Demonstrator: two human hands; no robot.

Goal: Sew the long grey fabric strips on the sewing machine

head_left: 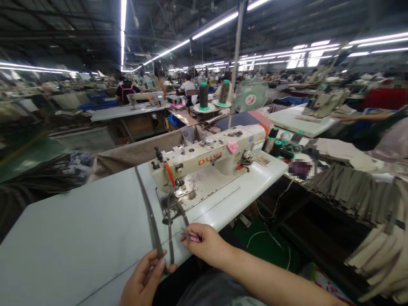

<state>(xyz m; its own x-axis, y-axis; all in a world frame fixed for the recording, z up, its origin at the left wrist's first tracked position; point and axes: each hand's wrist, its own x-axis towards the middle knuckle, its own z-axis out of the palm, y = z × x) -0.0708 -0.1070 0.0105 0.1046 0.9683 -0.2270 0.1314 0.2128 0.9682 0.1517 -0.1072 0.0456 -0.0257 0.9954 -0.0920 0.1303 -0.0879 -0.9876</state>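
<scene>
A cream sewing machine stands on the white table. A long grey strap runs across the table and loops back to the needle area. My left hand pinches the near end of the strap at the table's front edge. My right hand is closed on small pink thread snips, their tip pointing at the strap just in front of the machine's foot.
A stack of grey cut strips lies on a bench at the right. Thread cones and a small fan stand behind the machine. Other workers sit at further sewing tables. A dark fabric heap lies at the left.
</scene>
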